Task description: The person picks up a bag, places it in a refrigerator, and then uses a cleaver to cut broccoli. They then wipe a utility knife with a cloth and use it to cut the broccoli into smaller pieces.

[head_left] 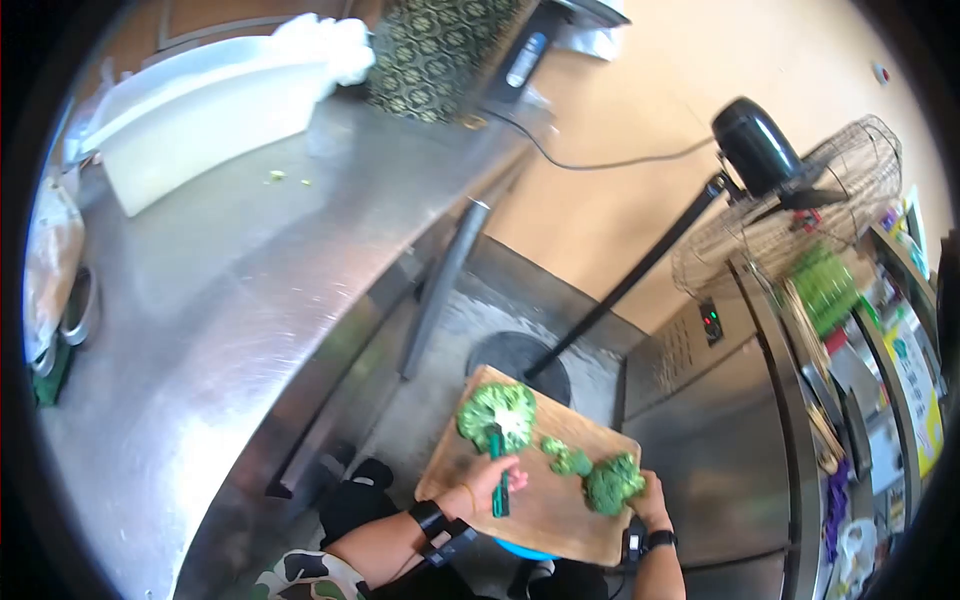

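Observation:
A wooden tray (540,500) is held tilted low in front of me. My left hand (492,480) is closed on a slim green-handled tool (501,495), whose exact kind I cannot make out. The tool's dark end lies over a broccoli head (482,410) with its pale cut stem facing up, at the tray's far left. Small broccoli florets (568,459) lie mid-tray. My right hand (651,500) grips the tray's right edge, beside a second broccoli head (613,483) with its dark green crown showing. Its fingers are partly hidden by the tray.
On the left, a steel counter (290,250) bears a white plastic bin (220,120) and some crumbs. A black stand fan (755,145) rises ahead, its round base (490,350) just beyond the tray. A steel cabinet (710,440) and crowded shelves stand on the right.

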The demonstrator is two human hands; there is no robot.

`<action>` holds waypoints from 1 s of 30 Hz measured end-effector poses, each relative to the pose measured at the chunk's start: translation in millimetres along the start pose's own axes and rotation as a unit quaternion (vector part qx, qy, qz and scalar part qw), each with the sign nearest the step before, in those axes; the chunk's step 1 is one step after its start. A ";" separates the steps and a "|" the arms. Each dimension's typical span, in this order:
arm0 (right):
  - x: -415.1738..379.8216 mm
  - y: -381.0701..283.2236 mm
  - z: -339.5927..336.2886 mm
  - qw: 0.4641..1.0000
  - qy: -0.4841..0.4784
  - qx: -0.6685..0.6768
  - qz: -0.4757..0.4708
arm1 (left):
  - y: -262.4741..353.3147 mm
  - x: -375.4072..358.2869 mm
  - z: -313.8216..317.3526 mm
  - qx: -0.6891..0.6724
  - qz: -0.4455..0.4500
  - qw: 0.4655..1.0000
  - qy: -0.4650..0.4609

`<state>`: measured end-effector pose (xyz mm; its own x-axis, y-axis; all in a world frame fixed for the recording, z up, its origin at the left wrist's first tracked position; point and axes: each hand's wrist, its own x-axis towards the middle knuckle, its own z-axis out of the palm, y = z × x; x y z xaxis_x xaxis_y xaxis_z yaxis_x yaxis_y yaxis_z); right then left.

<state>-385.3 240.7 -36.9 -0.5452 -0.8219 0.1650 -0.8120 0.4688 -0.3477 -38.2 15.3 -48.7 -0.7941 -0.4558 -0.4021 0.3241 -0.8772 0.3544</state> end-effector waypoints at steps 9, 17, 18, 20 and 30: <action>-77.1 -65.6 -1.0 0.863 0.049 0.444 0.237 | -11.4 0.5 -16.4 0.066 0.044 0.995 0.068; -43.5 -387.7 -181.6 0.793 -0.002 0.605 -0.069 | -12.7 -7.7 -45.5 0.139 0.083 0.979 0.122; -36.2 -431.5 -193.9 0.794 -0.017 0.596 -0.120 | -10.9 -9.3 -45.3 0.134 0.090 0.982 0.101; -28.3 -519.2 -204.1 0.785 -0.055 0.589 -0.182 | -11.3 -3.6 -52.7 0.125 0.105 0.985 0.061; -4.2 -690.4 -134.6 0.767 -0.108 0.464 -0.429 | 9.1 -13.3 -70.8 0.212 0.232 0.946 0.075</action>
<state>149.6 -36.0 326.8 0.2368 -0.7805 0.5785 -0.3006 -0.6251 -0.7203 11.7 2.6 -99.9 -0.5238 -0.8218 -0.2241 0.3588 -0.4515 0.8169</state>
